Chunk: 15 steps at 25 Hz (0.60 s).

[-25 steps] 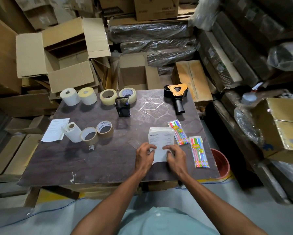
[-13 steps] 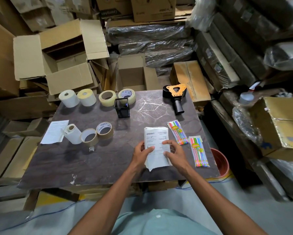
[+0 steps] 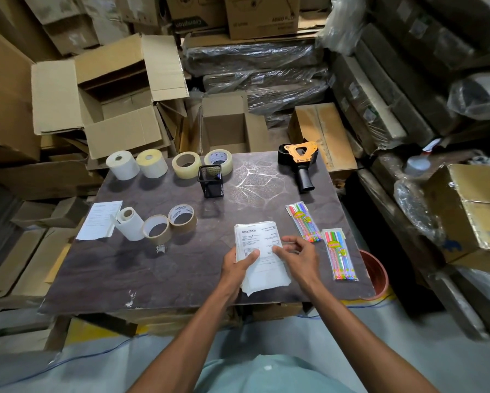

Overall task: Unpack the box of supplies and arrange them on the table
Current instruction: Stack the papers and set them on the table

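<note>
A stack of white printed papers (image 3: 259, 242) is lifted a little off the dark table (image 3: 181, 268) near its front edge. My left hand (image 3: 239, 265) grips the stack's lower left side, thumb on top. My right hand (image 3: 297, 251) touches the stack's right edge with its fingertips, fingers spread. Two packs of coloured pens (image 3: 303, 221) (image 3: 338, 253) lie just right of the papers. An open cardboard box (image 3: 107, 92) stands behind the table at the left.
Two label rolls (image 3: 123, 164) and two clear tape rolls (image 3: 185, 164) line the far edge, with a black mesh cup (image 3: 210, 180) and a tape dispenser (image 3: 300, 160). A sheet (image 3: 99, 219), a paper roll and two brown tape rolls (image 3: 167, 225) sit left. An orange pot (image 3: 375, 273) stands right.
The paper stack lay flat under both hands a second ago. It has been raised and drawn toward me; my left hand now holds it from below and my right hand has slid to its right edge.
</note>
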### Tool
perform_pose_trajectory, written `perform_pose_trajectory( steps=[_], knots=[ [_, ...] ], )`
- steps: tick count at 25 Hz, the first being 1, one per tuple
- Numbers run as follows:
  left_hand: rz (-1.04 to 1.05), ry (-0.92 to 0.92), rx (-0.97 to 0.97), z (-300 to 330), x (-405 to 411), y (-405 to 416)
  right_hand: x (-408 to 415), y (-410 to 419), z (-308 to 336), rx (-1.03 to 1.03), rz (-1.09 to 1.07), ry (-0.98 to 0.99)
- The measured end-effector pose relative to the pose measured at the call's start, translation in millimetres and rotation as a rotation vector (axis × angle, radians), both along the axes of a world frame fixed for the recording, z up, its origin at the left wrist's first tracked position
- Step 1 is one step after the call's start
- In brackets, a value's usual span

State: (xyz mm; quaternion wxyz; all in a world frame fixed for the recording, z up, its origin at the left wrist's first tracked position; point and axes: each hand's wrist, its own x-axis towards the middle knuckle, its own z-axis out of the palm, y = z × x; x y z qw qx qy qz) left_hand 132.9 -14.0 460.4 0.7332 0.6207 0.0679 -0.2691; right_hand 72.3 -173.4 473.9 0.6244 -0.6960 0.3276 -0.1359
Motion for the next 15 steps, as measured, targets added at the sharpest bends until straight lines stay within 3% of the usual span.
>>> perform_pose_trajectory(
  steps=[5, 11, 15],
  knots=[
    [0.053, 0.085, -0.039, 0, 1, 1, -4, 3, -10, 0.007, 0.002, -0.003],
    [0.013, -0.004, 0.013, 2, -1, 8, -9, 10, -2, -0.017, 0.016, -0.013],
    [0.031, 0.004, 0.010, -1, -1, 12, -11, 5, -5, 0.078, -0.015, -0.003]
  ],
)
